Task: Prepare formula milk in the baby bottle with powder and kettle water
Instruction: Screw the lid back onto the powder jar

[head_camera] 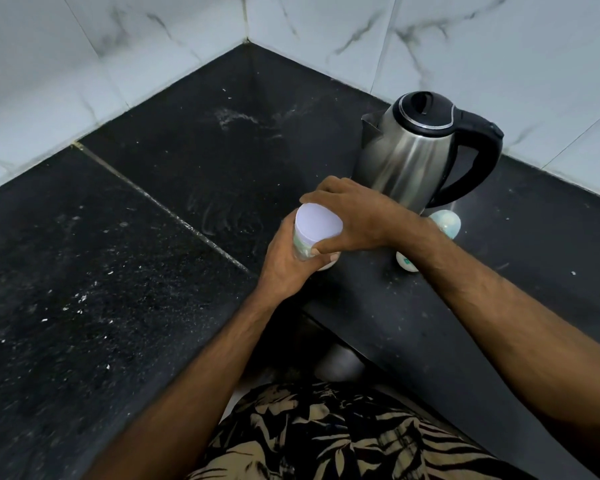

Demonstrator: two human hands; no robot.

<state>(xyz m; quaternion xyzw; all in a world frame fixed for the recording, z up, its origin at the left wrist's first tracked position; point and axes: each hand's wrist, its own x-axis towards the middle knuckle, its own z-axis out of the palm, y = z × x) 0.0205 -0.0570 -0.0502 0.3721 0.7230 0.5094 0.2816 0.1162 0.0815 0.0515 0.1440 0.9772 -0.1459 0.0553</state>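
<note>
Both grips clasp the powder jar [314, 233]: left hand [288, 261] around its body, right hand [354, 216] on its lid.

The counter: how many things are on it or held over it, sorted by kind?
Kettle: 1
White-lidded jar, held in both the left hand and right hand: 1
Small pale items half hidden behind the right arm, one at, one at; what they are is unclear: 2
Total: 4
</note>
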